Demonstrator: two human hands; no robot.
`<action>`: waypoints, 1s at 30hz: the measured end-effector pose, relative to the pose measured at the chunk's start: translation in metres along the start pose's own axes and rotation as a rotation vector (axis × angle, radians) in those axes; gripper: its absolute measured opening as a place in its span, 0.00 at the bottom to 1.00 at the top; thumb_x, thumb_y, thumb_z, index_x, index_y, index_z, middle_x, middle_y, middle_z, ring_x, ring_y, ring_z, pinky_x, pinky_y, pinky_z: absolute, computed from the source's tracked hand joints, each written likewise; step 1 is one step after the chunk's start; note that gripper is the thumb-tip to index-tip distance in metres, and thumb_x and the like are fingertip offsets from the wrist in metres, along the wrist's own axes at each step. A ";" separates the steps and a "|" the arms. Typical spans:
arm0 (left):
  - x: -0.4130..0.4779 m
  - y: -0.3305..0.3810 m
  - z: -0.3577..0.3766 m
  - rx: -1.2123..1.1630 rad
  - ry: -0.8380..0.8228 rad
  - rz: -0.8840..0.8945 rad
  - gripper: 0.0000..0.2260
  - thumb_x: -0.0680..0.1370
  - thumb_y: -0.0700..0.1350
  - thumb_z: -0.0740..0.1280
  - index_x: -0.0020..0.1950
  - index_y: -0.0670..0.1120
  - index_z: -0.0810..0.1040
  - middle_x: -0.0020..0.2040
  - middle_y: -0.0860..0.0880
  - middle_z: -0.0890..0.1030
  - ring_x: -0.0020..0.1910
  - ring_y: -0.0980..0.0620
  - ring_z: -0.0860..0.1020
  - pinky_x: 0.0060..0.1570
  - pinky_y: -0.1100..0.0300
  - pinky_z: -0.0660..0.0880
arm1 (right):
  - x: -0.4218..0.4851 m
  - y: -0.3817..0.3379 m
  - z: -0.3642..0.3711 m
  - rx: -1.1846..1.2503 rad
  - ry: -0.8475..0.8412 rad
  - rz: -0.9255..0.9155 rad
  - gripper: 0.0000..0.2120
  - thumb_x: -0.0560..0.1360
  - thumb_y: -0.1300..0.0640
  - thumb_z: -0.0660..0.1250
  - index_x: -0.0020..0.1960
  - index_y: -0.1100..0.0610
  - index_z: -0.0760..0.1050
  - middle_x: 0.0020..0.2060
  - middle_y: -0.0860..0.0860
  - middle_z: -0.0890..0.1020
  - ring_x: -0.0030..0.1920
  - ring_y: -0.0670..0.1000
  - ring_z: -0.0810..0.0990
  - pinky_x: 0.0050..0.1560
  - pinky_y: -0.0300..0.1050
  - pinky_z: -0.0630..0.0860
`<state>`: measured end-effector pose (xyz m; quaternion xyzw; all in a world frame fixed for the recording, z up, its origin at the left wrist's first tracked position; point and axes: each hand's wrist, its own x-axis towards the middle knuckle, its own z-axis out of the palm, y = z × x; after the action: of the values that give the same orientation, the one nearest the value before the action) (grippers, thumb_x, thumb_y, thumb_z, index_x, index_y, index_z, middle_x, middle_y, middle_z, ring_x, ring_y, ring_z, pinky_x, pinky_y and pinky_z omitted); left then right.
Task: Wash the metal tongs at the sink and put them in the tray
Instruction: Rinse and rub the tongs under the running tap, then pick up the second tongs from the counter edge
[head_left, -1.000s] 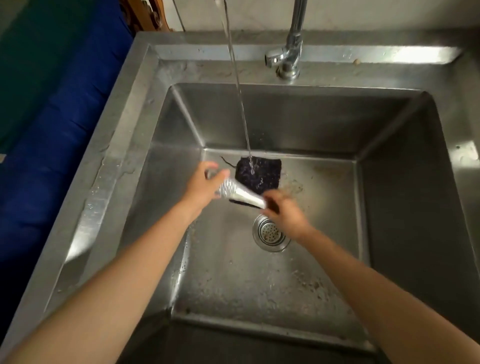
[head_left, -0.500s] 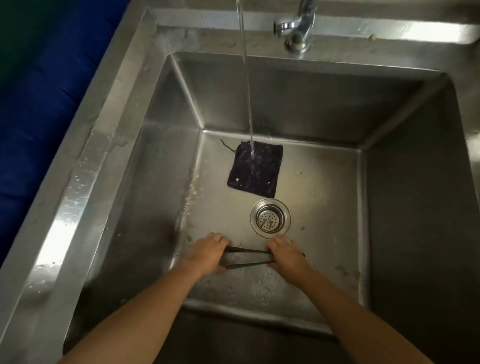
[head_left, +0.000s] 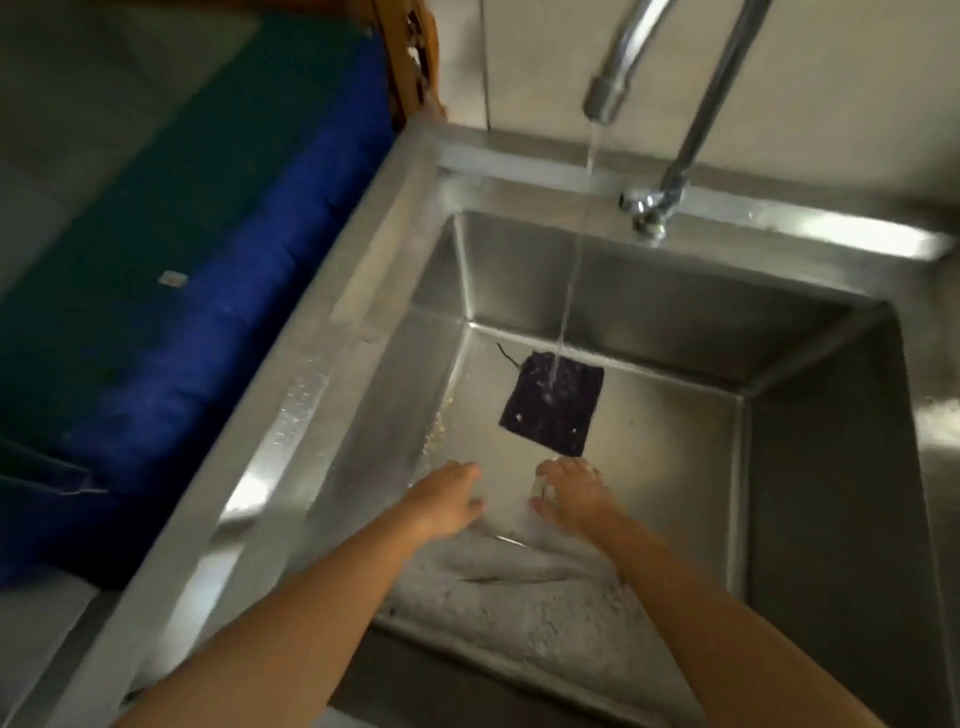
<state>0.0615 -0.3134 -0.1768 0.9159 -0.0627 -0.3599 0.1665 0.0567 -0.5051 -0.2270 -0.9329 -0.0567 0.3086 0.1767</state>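
Both my hands are low in the steel sink (head_left: 649, 306), near its front. The metal tongs (head_left: 506, 506) show only as a pale, motion-blurred streak that runs between my left hand (head_left: 447, 499) and my right hand (head_left: 571, 499). A small metal glint lies under my right fingers. Each hand looks closed on one end of the tongs. Behind my hands, a thin stream of water from the tap spout (head_left: 605, 98) falls onto a dark square scouring pad (head_left: 553, 405) on the sink floor.
The tap's stem (head_left: 652, 208) stands on the back rim. My right hand hides the drain. A wide wet steel ledge (head_left: 291, 415) borders the sink's left side. Left of it lies a blue and green padded surface (head_left: 208, 249).
The view has swung left and up, so the tap spout and the blue surface show. My hands with the tongs stay near the sink's front, just below the pad, and are blurred by motion.
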 end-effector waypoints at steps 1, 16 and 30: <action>-0.008 0.006 -0.022 -0.081 0.067 -0.007 0.17 0.77 0.46 0.63 0.64 0.42 0.71 0.63 0.39 0.75 0.61 0.42 0.74 0.59 0.55 0.70 | 0.001 -0.015 -0.022 -0.007 0.017 -0.035 0.24 0.75 0.45 0.61 0.68 0.52 0.65 0.67 0.52 0.70 0.68 0.56 0.64 0.70 0.52 0.61; -0.220 -0.140 -0.226 -0.326 0.834 -0.205 0.11 0.76 0.39 0.61 0.53 0.44 0.81 0.51 0.42 0.83 0.51 0.42 0.79 0.53 0.53 0.74 | -0.018 -0.315 -0.180 0.005 0.170 -0.535 0.12 0.76 0.57 0.64 0.56 0.62 0.75 0.49 0.60 0.82 0.52 0.59 0.79 0.53 0.45 0.71; -0.235 -0.284 -0.168 0.390 0.493 -0.124 0.25 0.80 0.45 0.55 0.76 0.50 0.50 0.78 0.48 0.50 0.76 0.47 0.46 0.73 0.51 0.42 | -0.033 -0.434 -0.048 -0.439 0.144 -0.557 0.21 0.78 0.41 0.54 0.59 0.58 0.66 0.57 0.57 0.78 0.56 0.57 0.77 0.53 0.50 0.74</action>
<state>0.0024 0.0512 -0.0111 0.9922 -0.0325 -0.1177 -0.0242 0.0603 -0.1225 -0.0140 -0.9167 -0.3611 0.1627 0.0529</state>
